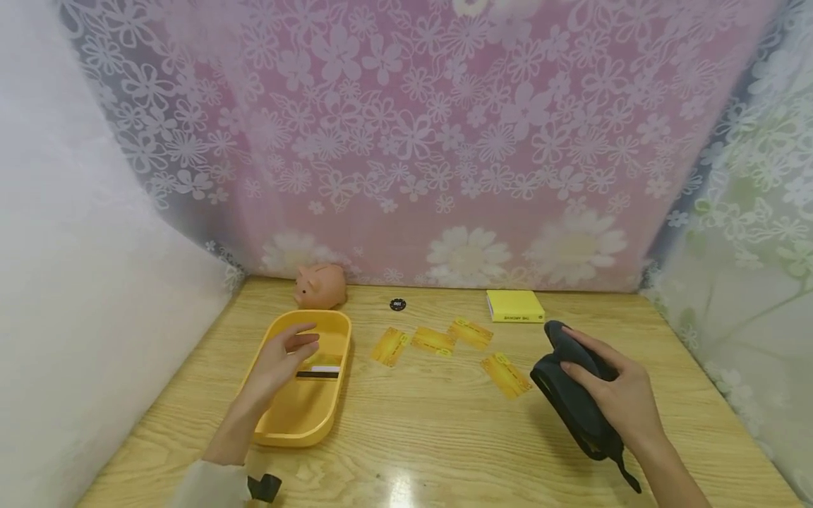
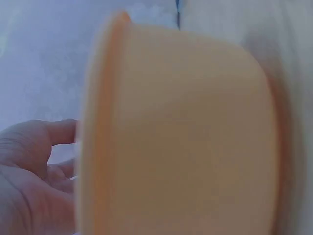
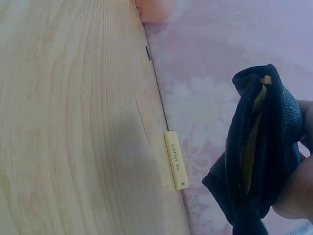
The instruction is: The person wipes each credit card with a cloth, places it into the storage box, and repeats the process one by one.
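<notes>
My right hand [image 1: 625, 398] grips a dark zip pouch [image 1: 574, 402] with a strap, thumb on one side and fingers on the other, above the right of the table. In the right wrist view, the pouch's [image 3: 274, 147] long opening shows something yellowish inside. My left hand [image 1: 279, 363] hovers over a yellow tray [image 1: 292, 420], its fingers loosely bent with nothing between them. A yellow card with a black-and-white strip [image 1: 320, 372] lies in the tray. In the left wrist view the tray's wall [image 2: 190, 132] hides part of the fingers.
Several yellow-orange cards [image 1: 434, 340] lie mid-table. A black chip [image 1: 397, 304] and a yellow book [image 1: 515, 306] are near the back edge. Behind the tray stands a pink piggy bank [image 1: 322, 286]. Flowered cloth [image 1: 406, 141] hangs behind the table.
</notes>
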### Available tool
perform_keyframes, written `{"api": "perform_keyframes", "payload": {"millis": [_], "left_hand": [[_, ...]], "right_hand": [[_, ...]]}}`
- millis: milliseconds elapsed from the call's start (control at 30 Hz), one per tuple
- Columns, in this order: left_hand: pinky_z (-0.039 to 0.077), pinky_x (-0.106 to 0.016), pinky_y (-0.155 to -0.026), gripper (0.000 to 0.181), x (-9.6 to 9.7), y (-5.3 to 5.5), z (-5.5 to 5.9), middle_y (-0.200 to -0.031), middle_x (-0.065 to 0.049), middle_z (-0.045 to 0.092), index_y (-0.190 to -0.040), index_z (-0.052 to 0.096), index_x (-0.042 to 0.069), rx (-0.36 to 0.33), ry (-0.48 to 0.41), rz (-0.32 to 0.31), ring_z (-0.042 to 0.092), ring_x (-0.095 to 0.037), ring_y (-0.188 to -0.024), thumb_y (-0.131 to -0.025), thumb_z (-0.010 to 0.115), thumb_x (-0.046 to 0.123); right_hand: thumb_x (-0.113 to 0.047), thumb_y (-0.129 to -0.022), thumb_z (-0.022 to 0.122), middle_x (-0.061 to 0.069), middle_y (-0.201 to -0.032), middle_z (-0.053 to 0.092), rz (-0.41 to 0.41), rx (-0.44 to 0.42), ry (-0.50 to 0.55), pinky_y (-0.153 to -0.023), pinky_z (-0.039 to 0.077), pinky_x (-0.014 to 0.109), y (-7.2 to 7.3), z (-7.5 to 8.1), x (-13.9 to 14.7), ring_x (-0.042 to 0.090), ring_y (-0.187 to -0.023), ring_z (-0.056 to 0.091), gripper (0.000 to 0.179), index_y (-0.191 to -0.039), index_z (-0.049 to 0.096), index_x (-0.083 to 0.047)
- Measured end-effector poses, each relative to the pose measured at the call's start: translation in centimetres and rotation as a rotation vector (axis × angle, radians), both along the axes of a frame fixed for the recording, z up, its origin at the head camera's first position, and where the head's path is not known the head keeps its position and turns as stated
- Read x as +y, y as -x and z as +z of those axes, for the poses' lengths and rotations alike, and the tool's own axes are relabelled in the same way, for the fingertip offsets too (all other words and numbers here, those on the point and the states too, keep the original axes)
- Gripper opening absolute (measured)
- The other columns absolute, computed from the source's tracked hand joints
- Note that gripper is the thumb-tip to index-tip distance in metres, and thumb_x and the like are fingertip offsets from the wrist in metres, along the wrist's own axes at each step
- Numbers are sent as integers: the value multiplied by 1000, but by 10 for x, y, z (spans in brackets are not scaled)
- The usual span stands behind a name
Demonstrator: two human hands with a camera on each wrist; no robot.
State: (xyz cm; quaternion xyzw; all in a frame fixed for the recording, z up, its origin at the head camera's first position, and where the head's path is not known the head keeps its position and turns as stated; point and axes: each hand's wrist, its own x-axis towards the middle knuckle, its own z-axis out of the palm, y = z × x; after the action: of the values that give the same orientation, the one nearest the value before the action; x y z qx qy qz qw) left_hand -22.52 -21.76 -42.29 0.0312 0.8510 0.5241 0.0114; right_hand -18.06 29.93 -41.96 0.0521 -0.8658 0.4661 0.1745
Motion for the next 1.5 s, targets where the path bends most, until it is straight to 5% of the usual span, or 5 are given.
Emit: {"api": "perform_keyframes", "payload": {"millis": [433, 900, 1100, 1333, 1500], "left_hand": [[50, -52, -107, 42, 95, 7, 23, -132, -10, 69, -143, 62, 13, 130, -118, -79, 65, -30, -124, -101, 69, 13], [56, -46, -99, 36, 191, 31, -12, -130, -14, 69, -136, 67, 16, 37, -184, -293, 64, -26, -118, -101, 71, 17], [58, -35, -93, 36, 220, 45, -23, -130, -7, 70, -137, 68, 14, 72, -119, -332, 66, -22, -116, -101, 71, 15], [56, -27, -92, 41, 250, 63, -38, -142, 1, 64, -140, 67, 17, 93, -17, -548, 60, -25, -129, -102, 65, 2], [54, -24, -91, 50, 265, 71, -48, -143, 1, 63, -141, 67, 20, 74, 61, -615, 60, -22, -127, -99, 61, -7]], "right_hand": [[-30, -96, 78, -9, -146, 61, -5, -23, 18, -79, 55, 12, 16, -10, 4, -17, -111, 54, 54, -147, 62, -26], [-24, -96, 78, -12, -146, 61, 36, -17, 91, -84, 55, 12, 28, -14, 10, -12, -117, 56, 55, -148, 61, -22], [-25, -95, 79, -15, -144, 61, 21, -23, 89, -81, 56, 12, 26, -15, 12, -12, -114, 56, 56, -148, 61, -22], [-25, -96, 79, -16, -144, 60, 20, -41, 104, -79, 58, 15, 24, -19, 11, -9, -111, 60, 56, -149, 61, -22], [-25, -96, 78, -14, -146, 59, 17, -44, 98, -80, 57, 14, 21, -22, 9, -11, -113, 58, 56, -149, 60, -23]]}}
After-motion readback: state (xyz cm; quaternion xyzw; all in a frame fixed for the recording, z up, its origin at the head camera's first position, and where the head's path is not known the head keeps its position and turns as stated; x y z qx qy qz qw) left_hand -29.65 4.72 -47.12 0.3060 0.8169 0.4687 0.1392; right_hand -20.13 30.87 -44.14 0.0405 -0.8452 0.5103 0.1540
